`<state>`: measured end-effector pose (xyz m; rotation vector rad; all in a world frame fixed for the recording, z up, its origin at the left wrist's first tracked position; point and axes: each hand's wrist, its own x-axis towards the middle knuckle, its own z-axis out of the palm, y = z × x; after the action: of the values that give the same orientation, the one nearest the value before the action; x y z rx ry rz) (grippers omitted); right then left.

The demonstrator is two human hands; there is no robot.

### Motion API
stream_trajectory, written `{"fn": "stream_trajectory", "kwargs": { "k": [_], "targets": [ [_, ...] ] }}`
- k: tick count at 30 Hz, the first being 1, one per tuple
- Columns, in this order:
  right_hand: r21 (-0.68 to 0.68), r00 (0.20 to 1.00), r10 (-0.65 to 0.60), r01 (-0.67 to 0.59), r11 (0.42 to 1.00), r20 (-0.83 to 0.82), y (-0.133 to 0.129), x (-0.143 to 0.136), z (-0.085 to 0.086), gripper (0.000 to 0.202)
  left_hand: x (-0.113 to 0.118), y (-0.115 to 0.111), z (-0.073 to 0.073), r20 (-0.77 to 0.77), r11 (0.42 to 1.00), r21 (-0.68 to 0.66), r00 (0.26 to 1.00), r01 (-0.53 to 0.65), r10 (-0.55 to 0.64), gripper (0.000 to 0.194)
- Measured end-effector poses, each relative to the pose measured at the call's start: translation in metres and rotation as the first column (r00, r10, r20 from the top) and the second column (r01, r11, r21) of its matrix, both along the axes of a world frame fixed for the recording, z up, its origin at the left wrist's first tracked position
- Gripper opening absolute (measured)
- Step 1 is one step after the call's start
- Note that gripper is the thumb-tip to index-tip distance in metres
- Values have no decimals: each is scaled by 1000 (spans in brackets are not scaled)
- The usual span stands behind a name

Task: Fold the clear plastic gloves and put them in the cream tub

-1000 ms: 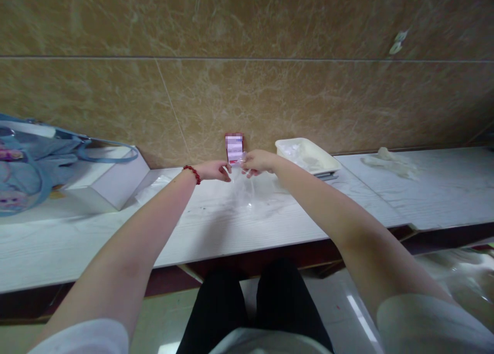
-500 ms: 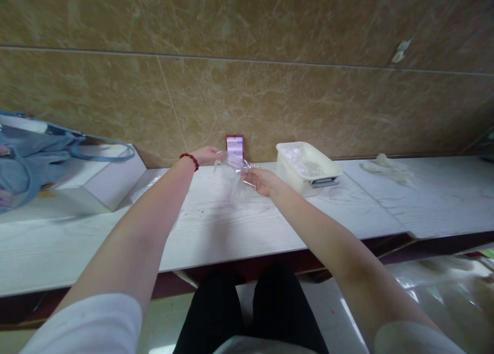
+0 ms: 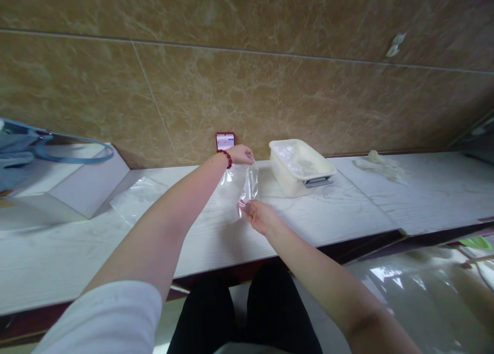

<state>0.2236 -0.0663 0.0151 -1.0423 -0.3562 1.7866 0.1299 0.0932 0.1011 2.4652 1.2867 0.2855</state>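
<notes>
A clear plastic bag (image 3: 249, 181) is stretched between my two hands above the white tabletop. My left hand (image 3: 241, 154), with a red beaded bracelet at its wrist, pinches the bag's upper end. Lower down, my right hand (image 3: 259, 215) has its fingers closed on the bag's bottom end. Behind my left wrist a phone (image 3: 225, 140) in a red case leans against the wall, its screen lit. To the right of the bag stands a cream plastic bin (image 3: 291, 181) with clear plastic pieces inside.
More clear plastic bags (image 3: 139, 197) lie flat left of my forearm. Further left are a white box (image 3: 87, 181) and a blue handbag (image 3: 17, 161). A crumpled whitish glove-like item (image 3: 380, 166) lies at the right. The brown marbled wall (image 3: 216, 96) borders the table's back.
My left hand has moved right, across the front of the phone. My right hand has come down and nearer, and the bag now hangs stretched out between them. The view has shifted slightly.
</notes>
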Motion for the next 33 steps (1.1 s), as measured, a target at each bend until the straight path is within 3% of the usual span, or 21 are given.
{"fn": "stream_trajectory", "kwargs": {
  "k": [4,7,9,11,13,15,17,21,23,29,33],
  "targets": [
    [-50,998,-59,58,997,-35,-9,7,-15,25,24,0,-30,6,993,89,997,-83,83,56],
    [-64,993,-104,100,993,-63,-14,15,-20,25,16,-17,-44,174,968,77,959,-239,223,58],
    [-37,992,-114,112,993,-57,-15,21,-19,23,-1,-46,-48,300,966,41,925,-256,232,52],
    [-1,994,-103,103,995,-36,-14,26,-13,21,-18,-86,-51,318,994,36,944,-104,87,55],
    [27,996,-87,88,996,-38,-11,27,-5,20,-28,-129,-57,234,997,71,972,0,-16,69],
    [47,994,-72,76,996,-80,-3,24,6,21,-28,-161,-65,158,987,120,984,-106,86,85],
    [67,990,-46,55,996,-130,11,16,17,22,-19,-174,-72,143,925,179,939,-336,314,87],
    [122,993,98,-89,988,-71,46,-6,38,18,-11,-146,-69,200,746,276,796,-605,571,56],
    [140,992,119,-123,982,38,63,-14,49,15,-21,-123,-57,229,717,292,774,-633,590,40],
    [164,887,85,-178,970,455,102,-18,83,7,-66,-69,-13,230,796,348,868,-495,440,22],
    [169,818,55,-184,968,573,125,-17,99,4,-80,-43,14,195,837,346,905,-423,377,23]
  ]
}}
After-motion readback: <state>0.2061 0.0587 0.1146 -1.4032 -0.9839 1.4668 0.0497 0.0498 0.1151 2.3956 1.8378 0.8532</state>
